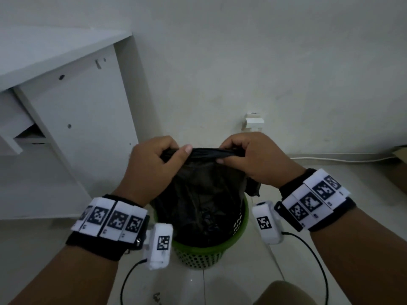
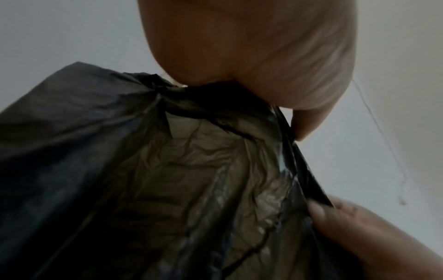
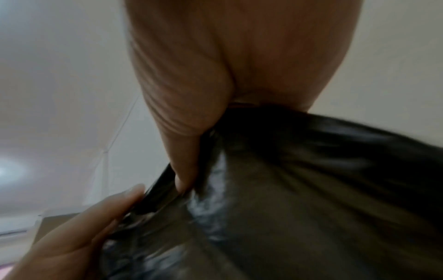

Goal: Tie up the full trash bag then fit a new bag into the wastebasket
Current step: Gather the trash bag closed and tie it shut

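A black trash bag stands in a green perforated wastebasket on the floor. Its top edge is gathered into a taut band stretched between my two hands above the basket. My left hand grips the left end of the band with curled fingers and thumb on top. My right hand pinches the right end. In the left wrist view my left hand clamps the bunched plastic of the bag. In the right wrist view, blurred, my right hand holds the bag.
A white cabinet stands at the left beside the basket. A white wall socket and a cable run along the wall behind. A cardboard box lies at the far right. Pale tiled floor surrounds the basket.
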`<state>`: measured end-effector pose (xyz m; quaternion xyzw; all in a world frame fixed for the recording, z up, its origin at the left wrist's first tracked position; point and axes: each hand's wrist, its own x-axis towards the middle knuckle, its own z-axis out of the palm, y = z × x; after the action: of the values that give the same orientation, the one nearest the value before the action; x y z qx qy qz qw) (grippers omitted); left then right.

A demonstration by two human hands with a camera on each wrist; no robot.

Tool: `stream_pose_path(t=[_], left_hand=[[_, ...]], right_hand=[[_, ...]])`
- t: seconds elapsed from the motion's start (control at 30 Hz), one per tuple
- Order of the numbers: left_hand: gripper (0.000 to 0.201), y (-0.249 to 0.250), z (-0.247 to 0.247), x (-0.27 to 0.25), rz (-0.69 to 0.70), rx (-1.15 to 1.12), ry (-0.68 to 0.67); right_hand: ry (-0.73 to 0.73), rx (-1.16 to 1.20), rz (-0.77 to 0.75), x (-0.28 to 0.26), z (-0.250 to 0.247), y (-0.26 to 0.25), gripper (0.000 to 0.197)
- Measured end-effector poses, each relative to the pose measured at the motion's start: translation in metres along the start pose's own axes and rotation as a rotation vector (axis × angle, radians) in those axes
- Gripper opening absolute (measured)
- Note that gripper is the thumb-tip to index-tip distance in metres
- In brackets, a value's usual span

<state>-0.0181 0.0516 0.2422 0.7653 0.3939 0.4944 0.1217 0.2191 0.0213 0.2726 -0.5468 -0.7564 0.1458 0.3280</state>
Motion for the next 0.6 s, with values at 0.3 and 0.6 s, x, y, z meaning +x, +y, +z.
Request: stream_pose_path(t=[0.3, 0.6], left_hand=[[0.023, -0.035, -0.007, -0.007, -0.096, 0.378, -0.134], [0.035, 0.009, 0.034, -0.028, -0.067, -0.075, -0.214]], right_hand=[[0.044, -0.094, 0.103, -0.022, 0.006, 0.035, 0.004], [-0.036, -0.097, -0.114, -0.018, 0.009, 0.000, 0.015]])
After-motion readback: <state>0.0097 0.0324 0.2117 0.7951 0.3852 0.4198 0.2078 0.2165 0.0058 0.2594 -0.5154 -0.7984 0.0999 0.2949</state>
